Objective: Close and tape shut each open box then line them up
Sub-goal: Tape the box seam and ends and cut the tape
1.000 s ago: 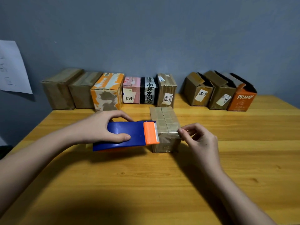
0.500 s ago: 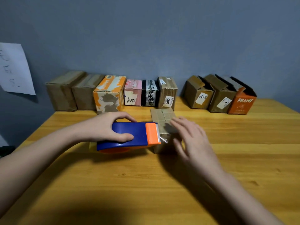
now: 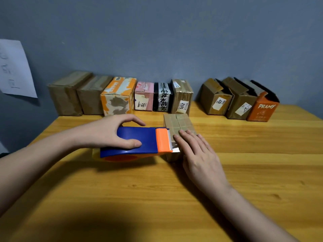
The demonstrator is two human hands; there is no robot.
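A small brown cardboard box stands in the middle of the wooden table, its top flaps closed. My left hand grips a blue and orange tape dispenser whose toothed orange end lies against the box's left side. My right hand rests flat with straight fingers on the near part of the box's top, hiding its front. Clear tape shows at the dispenser's blade.
Along the grey wall stands a row of closed boxes on the left. Three boxes with raised flaps, the last an orange one marked PRAMY, stand at the back right. A paper sheet hangs on the wall at left.
My right hand went from pinching the tape at the box's right edge to lying flat on the box's top. The dispenser stayed against the box.
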